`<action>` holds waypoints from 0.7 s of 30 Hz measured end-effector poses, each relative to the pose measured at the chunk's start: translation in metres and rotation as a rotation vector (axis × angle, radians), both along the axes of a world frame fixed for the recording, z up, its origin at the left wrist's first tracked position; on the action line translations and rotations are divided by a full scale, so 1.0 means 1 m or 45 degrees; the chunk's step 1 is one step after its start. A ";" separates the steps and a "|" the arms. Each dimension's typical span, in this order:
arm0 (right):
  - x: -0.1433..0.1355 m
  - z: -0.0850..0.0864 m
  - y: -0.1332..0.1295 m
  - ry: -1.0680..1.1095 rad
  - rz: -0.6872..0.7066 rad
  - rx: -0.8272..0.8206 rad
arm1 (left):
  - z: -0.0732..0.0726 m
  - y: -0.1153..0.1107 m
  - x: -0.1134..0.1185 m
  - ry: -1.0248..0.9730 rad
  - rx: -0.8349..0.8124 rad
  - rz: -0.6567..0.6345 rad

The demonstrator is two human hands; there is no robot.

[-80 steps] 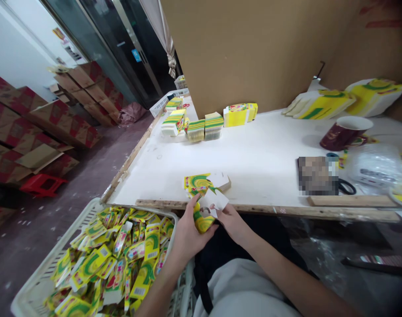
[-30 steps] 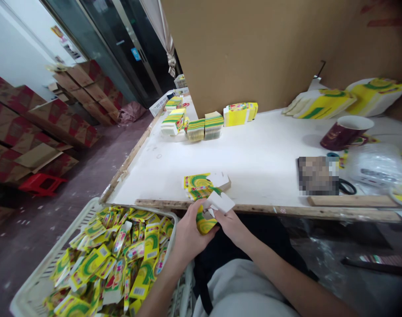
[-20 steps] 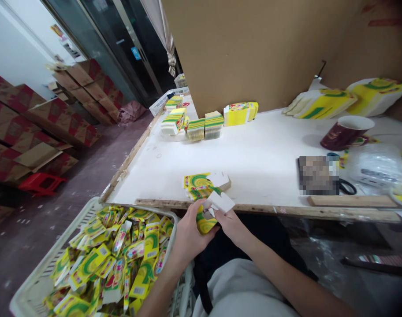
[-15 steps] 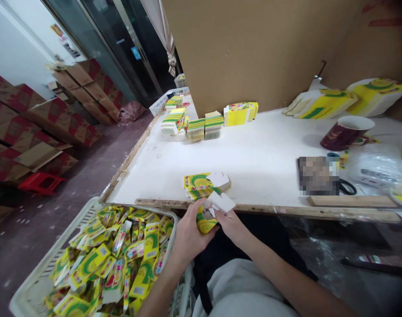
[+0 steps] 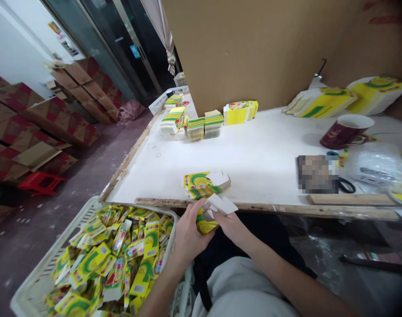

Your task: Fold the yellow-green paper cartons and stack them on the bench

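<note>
— Right now both hands meet just below the table edge (image 5: pixel 270 207): the left hand (image 5: pixel 187 231) wraps the yellow body of a small carton (image 5: pixel 206 222), and the right hand (image 5: pixel 232 224) pinches its white flap (image 5: pixel 222 204) between thumb and fingertips.

— What could go wrong?

— I'd guess the flap creases or tears if it's bent off its fold line, or the carton slips down into the crate (image 5: pixel 88 211) of finished ones left of the table edge.

— And the flat stack (image 5: pixel 204 185) just past the edge?

— Untouched. Palms hide the carton's lower end; its print is too small to read.
</note>
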State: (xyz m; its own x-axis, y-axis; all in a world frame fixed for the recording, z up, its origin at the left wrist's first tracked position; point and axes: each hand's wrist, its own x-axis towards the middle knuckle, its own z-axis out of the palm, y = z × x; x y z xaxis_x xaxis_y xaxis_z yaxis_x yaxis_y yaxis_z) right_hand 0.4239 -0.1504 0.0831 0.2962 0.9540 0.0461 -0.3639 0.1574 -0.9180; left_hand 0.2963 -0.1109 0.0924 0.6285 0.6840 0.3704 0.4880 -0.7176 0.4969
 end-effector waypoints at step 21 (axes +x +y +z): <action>-0.001 -0.002 0.000 0.354 0.040 -0.164 | 0.005 -0.003 0.005 -0.008 0.001 -0.014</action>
State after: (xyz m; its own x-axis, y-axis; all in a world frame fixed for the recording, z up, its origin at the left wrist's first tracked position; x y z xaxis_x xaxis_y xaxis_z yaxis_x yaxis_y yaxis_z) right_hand 0.4233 -0.1505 0.0814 0.2508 0.9556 -0.1547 -0.6070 0.0308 -0.7941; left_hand 0.3013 -0.1142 0.0976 0.6338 0.6768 0.3745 0.4772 -0.7231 0.4994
